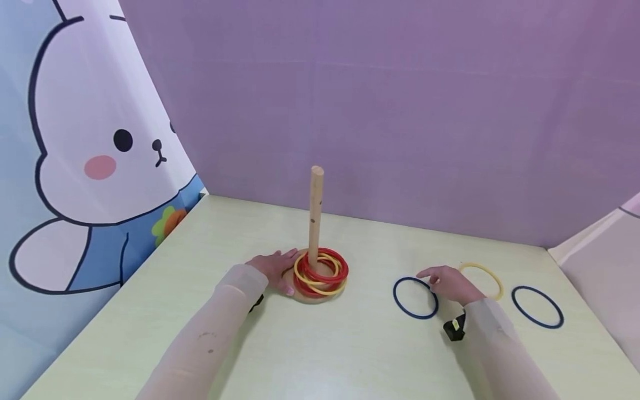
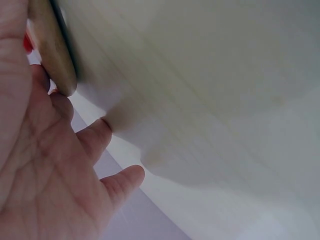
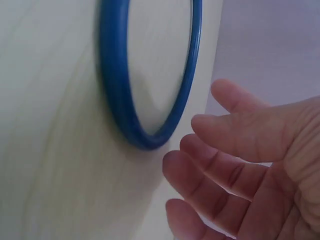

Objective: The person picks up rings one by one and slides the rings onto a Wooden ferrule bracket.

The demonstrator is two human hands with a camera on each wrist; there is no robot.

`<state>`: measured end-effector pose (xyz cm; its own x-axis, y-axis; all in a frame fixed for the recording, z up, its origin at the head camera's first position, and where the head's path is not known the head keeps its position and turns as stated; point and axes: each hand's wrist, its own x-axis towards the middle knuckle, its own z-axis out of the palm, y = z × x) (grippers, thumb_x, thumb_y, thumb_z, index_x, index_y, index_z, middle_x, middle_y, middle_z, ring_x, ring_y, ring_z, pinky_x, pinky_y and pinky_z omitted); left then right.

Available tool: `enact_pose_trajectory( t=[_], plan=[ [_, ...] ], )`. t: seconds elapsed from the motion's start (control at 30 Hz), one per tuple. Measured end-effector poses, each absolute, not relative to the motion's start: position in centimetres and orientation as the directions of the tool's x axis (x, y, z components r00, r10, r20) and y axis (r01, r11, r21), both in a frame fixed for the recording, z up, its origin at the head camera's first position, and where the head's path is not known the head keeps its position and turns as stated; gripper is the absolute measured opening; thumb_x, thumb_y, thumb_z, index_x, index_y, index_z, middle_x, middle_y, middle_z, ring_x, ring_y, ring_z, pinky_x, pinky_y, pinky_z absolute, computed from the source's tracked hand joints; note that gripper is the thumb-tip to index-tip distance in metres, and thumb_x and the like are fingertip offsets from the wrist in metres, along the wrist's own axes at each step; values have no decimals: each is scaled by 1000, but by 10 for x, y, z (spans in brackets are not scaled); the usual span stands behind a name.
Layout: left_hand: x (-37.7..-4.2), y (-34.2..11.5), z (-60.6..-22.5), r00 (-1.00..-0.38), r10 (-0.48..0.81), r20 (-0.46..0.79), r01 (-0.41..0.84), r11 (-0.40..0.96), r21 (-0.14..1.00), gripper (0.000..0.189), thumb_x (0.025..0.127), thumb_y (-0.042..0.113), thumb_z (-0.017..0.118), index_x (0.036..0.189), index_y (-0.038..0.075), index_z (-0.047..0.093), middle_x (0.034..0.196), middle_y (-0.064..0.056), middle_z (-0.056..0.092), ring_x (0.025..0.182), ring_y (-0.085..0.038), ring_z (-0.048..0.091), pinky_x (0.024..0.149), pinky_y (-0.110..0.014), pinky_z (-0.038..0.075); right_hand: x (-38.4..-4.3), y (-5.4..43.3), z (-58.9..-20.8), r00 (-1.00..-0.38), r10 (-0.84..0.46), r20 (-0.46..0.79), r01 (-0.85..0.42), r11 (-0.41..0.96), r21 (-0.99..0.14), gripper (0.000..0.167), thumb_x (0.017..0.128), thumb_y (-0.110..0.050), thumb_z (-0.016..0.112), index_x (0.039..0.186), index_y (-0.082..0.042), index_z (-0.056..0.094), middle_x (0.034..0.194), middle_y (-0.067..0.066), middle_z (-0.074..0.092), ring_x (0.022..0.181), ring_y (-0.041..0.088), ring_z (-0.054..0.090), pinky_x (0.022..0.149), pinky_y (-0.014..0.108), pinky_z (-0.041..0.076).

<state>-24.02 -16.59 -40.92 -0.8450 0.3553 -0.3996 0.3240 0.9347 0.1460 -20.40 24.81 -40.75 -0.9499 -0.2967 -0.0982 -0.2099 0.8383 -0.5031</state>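
A wooden peg (image 1: 315, 216) rises from a round wooden base, with several red and yellow rings (image 1: 332, 283) stacked around its foot. My left hand (image 1: 272, 269) holds the base's left edge, thumb at the near side and fingers at the far side. In the left wrist view two fingers stretch past the wooden base (image 2: 55, 55); part of the grip is hidden. My right hand (image 1: 452, 283) hovers by the right rim of a blue ring (image 1: 398, 303) lying flat. The right wrist view has the fingers loosely bent, apart from that blue ring (image 3: 115, 65).
A yellow ring (image 1: 492, 275) lies partly behind my right hand. Farther right is another blue ring (image 1: 537, 323). A purple backdrop (image 1: 400, 122) stands along the table's (image 1: 320, 355) far edge, and a cartoon-printed curtain (image 1: 80, 200) hangs at the left.
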Motion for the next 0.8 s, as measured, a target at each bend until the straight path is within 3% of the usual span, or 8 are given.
enact_pose_trajectory(
  t=[0.2, 0.57, 0.8],
  plan=[
    [-241, -164, -410, -849, 346, -400, 321, 938, 131, 96, 78, 53, 72, 154, 24, 21, 159, 2, 20, 144, -29, 19, 106, -56, 32, -206, 246, -413, -952, -273, -139, -164, 836, -523, 40, 74, 17, 53, 109, 2, 68, 89, 15, 63, 72, 22, 56, 64, 34, 49],
    [-240, -165, -409, -843, 351, -408, 328, 936, 128, 97, 79, 54, 70, 155, 23, 19, 159, 3, 17, 144, -29, 19, 107, -54, 31, -208, 243, -421, -950, -264, -165, -131, 819, -559, 37, 73, 16, 58, 105, 1, 70, 79, 8, 54, 64, 19, 50, 56, 30, 44],
    [-239, -166, -407, -844, 355, -402, 327, 935, 139, 95, 79, 51, 72, 154, 23, 21, 159, 1, 19, 144, -30, 19, 106, -56, 32, -207, 236, -423, -946, -228, -229, -46, 797, -603, 35, 76, 13, 60, 107, 1, 66, 74, 8, 49, 56, 17, 51, 53, 30, 46]
  ],
)
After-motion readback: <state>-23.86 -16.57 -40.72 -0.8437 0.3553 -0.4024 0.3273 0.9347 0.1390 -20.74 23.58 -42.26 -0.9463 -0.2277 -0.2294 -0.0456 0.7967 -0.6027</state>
